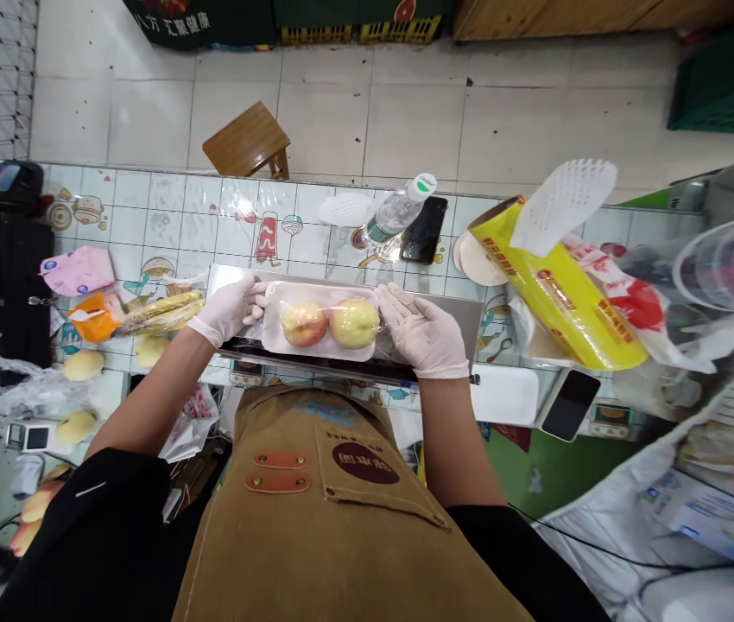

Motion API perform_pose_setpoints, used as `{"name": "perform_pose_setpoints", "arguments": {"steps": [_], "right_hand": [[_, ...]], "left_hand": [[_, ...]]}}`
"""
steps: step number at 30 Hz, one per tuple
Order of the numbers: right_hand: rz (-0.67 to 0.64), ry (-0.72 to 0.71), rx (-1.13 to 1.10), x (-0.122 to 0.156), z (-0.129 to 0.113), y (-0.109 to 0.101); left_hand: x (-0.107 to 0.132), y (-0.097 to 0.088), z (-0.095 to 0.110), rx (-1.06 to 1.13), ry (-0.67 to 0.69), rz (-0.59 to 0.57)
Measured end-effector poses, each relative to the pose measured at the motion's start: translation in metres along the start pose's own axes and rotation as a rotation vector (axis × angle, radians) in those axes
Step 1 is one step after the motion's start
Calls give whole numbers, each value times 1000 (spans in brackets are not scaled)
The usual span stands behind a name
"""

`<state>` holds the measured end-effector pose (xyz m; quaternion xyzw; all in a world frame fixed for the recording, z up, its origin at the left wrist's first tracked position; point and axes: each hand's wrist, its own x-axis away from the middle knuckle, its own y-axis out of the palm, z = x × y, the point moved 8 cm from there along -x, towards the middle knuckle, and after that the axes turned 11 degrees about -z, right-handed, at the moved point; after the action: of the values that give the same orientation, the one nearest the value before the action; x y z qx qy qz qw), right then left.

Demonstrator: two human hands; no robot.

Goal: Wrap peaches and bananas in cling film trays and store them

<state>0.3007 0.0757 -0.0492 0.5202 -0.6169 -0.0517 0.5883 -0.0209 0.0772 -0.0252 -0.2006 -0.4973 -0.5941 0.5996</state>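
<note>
Clear film (326, 308) already covers the tray (319, 350) and two fruits (354, 324) at centre frame, the left hand (228, 311) half-curling its fingers at one end, grip unclear, the right hand (428, 339) open beside the other, while more fruits (82, 364) lie loose at lower left.

White tray (272, 334), film-covered, lengthwise across metal surface (469, 321); two yellow-red fruits (354, 323) side by side inside.

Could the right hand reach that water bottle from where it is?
Probably yes: the right hand is beside the fruit tray, and nothing tall shows between it and the water bottle; a black phone lies close by.
</note>
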Motion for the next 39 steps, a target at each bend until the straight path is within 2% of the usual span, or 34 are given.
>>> {"name": "perform_pose_setpoints", "arguments": {"steps": [6, 12, 16, 20, 24, 26, 27, 29, 31, 32, 34, 35, 37, 39], "right_hand": [[-78, 65, 55, 14, 7, -8], [-66, 85, 35, 27, 12, -5], [-53, 118, 27, 36, 14, -4], [-35, 173, 66, 45, 19, -8], [-60, 171, 204, 49, 21, -11], [-44, 130, 344, 46, 19, -15], [-25, 88, 435, 43, 15, -17], [34, -67, 643, 34, 3, -18], [97, -296, 838, 23, -14, -10], [113, -401, 919, 18, -21, -2], [87, -527, 1057, 7, -28, 18], [48, -538, 1119, 0, -28, 28], [-38, -499, 1221, -9, -24, 44], [-93, -456, 1257, -10, -20, 51]], "left_hand": [[3, 8, -12, 217, -70, -42], [17, 6, -16, 296, -6, -25], [26, 0, -23, 281, -8, -29], [34, -3, -39, 238, -7, -16], [44, -12, -58, 74, 27, 5], [49, -21, -61, -53, 69, 20], [51, -27, -57, -141, 113, 57], [56, -39, -35, -358, 273, 193], [61, -40, -2, -570, 530, 347], [61, -35, 14, -652, 663, 389], [51, -15, 36, -762, 832, 336], [40, -4, 41, -799, 847, 262], [16, 12, 43, -843, 761, 103], [3, 17, 39, -836, 657, 20]]}}
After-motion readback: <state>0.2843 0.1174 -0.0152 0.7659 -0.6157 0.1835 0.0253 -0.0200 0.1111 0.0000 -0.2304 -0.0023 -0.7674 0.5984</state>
